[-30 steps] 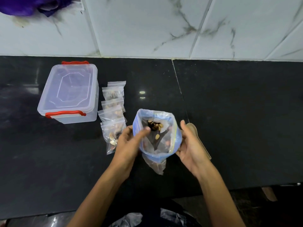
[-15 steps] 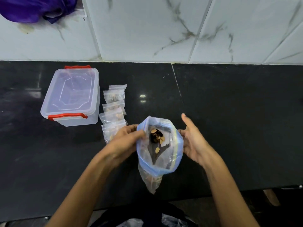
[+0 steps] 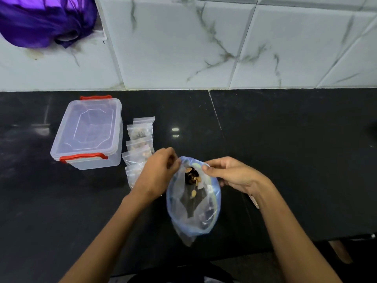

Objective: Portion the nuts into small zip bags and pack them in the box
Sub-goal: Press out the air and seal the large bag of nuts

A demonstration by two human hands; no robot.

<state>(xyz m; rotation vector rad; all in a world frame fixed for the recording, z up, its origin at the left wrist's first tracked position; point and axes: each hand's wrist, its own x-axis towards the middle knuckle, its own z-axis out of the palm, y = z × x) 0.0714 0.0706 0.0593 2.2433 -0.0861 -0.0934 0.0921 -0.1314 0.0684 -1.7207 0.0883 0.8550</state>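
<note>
I hold a large clear zip bag (image 3: 193, 209) with a blue rim above the black counter; a few nuts (image 3: 192, 176) lie inside it. My left hand (image 3: 157, 174) pinches the bag's rim at the left of its mouth. My right hand (image 3: 230, 174) pinches the rim at the right. The mouth is narrowed at the far side. Several small filled zip bags (image 3: 139, 139) lie in a row on the counter, partly hidden by my left hand. To their left stands a clear plastic box (image 3: 89, 131) with red latches, its lid on.
The black counter (image 3: 285, 150) runs to a marble-tiled wall at the back. A purple cloth (image 3: 40, 19) hangs at the top left. A pale wooden utensil (image 3: 255, 202) peeks out from under my right wrist. The counter's front edge lies just below the bag.
Both hands moved up to the far rim of the big bag and now pinch it, drawing the mouth narrower. The bag shifted toward me.
</note>
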